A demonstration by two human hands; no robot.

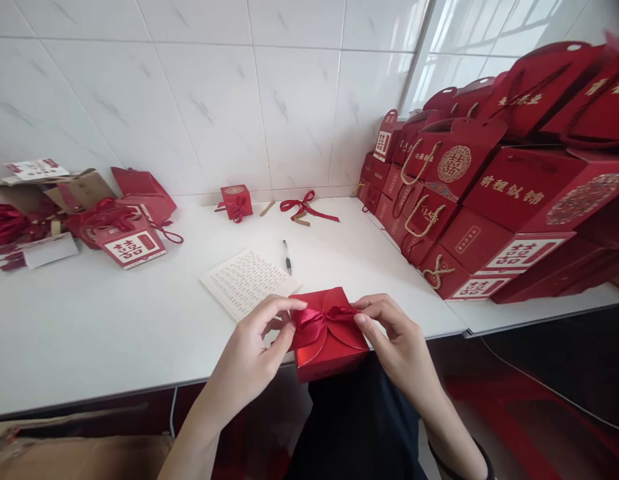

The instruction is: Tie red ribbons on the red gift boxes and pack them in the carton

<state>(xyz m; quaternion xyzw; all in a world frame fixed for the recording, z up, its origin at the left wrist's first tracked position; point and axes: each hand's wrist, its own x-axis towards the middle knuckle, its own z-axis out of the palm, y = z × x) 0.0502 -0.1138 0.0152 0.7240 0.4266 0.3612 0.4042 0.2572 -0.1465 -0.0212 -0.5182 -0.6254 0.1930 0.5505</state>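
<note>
A red gift box with curved petal flaps on top sits at the table's front edge, partly overhanging it. Across its top runs a red satin ribbon tied in a bow at the middle. My left hand pinches the bow's left loop between thumb and fingers. On the other side, my right hand pinches the ribbon's right part by the box's right corner. Just behind the box lies a sheet of paper with rows of writing, its near right corner hidden by the box.
A pen lies beyond the paper. By the wall are a small red box with a bow and a loose red ribbon. Stacked red boxes fill the right side; boxes and ribbons are heaped at left.
</note>
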